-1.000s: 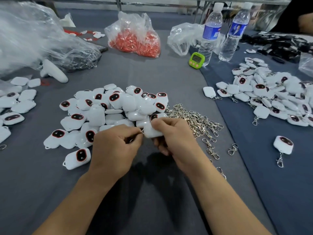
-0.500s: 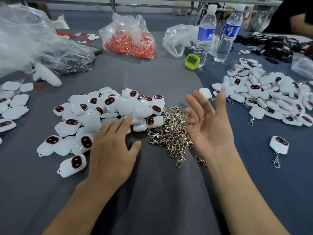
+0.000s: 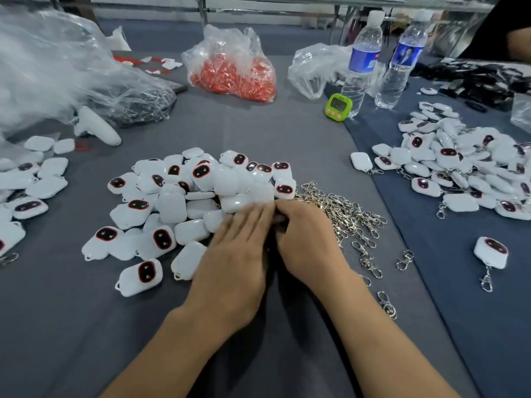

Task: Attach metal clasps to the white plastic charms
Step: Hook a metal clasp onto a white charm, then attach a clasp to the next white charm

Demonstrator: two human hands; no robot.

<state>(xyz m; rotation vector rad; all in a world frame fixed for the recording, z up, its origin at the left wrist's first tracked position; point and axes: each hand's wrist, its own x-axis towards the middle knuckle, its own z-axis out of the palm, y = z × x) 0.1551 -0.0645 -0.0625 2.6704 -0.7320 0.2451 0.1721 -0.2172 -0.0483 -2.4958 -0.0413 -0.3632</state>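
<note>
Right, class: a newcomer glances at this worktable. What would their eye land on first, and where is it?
A heap of white plastic charms with dark, red-rimmed faces fills the middle of the grey table, a tangle of silver metal clasps against its right edge. The person's left hand and right hand meet where the piles touch. At the back sits a clear bag of orange-red pieces.

Even light, soft shadows, perhaps slightly blurred edges

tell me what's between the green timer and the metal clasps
Nothing: the head view shows only bare grey cloth between the green timer and the metal clasps.
</note>
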